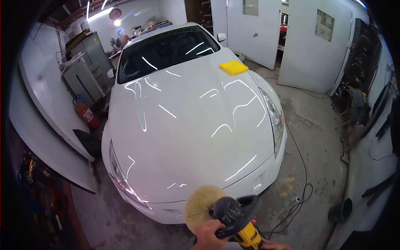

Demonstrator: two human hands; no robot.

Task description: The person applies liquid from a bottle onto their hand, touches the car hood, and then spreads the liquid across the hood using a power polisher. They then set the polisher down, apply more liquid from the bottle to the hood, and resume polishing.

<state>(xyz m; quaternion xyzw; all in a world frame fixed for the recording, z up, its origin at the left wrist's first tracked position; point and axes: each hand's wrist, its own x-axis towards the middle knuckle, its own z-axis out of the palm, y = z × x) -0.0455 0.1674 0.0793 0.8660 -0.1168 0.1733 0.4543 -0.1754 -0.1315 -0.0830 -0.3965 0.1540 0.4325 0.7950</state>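
Polisher (228, 209) at six o'clock, before the white car (187, 106): your left hand (207, 235) clasps its handle (236, 226).
Your right hand (276, 246)'s hold can't be told; best keep the pad (201, 206) flat, cord (305, 166) clear.

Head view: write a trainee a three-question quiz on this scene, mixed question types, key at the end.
1. True or false: the yellow cloth is nearer the windshield than the polisher is.
2. Which hand grips the polisher's black handle?
3. Choose one. The polisher's pad is:
A) flat and blue
B) fluffy and cream-coloured
C) smooth and red

Key: 1. True. 2. The left hand. 3. B.
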